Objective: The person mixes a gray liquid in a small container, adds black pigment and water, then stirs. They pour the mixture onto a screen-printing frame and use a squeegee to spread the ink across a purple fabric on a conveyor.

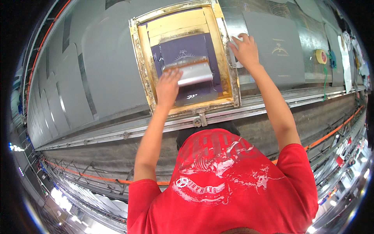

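A silk-screen frame (136,50) with a yellowed border and a dark purple mesh (214,50) lies on the long table in front of me. A pale sunburst design shows in the mesh. Across it rests a squeegee (196,74) with a wide silvery metal holder, tilted slightly. My left hand (168,85) is closed around the squeegee's left end, its fingers a little blurred. Beside the frame's right edge, my right hand (246,51) has bent fingers at a whitish piece (236,61). What those fingers grip is hidden.
Dark grey sheets (97,70) cover the table to the left. Another grey sheet (274,48) at right bears a printed sunburst. Farther right are a yellow tape roll (321,56) and green string (325,84). A metal rail (175,125) with a clamp (199,119) runs along the near edge.
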A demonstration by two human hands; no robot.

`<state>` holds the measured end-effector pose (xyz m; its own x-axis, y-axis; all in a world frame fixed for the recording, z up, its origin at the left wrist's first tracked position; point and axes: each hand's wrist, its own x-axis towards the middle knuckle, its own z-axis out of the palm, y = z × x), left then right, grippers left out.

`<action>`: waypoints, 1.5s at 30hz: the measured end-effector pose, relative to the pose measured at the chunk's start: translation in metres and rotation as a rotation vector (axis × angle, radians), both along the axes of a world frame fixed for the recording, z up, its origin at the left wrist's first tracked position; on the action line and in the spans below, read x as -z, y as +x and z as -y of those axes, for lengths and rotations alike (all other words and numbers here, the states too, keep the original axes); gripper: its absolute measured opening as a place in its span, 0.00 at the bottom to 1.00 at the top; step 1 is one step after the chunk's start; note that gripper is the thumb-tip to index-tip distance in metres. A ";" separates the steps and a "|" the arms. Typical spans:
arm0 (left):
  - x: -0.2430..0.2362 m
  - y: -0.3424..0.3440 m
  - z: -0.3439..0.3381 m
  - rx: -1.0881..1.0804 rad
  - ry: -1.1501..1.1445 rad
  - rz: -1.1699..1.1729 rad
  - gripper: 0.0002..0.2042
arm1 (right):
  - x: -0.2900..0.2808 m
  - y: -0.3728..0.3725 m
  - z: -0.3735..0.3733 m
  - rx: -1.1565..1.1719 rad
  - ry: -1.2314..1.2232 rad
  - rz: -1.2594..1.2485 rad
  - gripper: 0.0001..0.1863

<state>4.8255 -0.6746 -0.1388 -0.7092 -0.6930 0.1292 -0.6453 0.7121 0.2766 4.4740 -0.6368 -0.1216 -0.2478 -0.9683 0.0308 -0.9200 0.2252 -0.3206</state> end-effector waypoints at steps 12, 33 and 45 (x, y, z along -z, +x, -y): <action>-0.007 -0.049 0.111 -0.058 0.214 -0.128 0.23 | 0.013 0.065 0.052 -0.310 -0.088 0.242 0.23; -0.006 -0.063 0.132 -0.110 0.203 -0.113 0.20 | 0.027 0.057 0.073 -0.240 -0.175 0.258 0.24; 0.000 -0.006 -0.030 -0.066 0.229 -0.080 0.25 | 0.011 0.088 -0.081 -0.351 0.032 0.464 0.28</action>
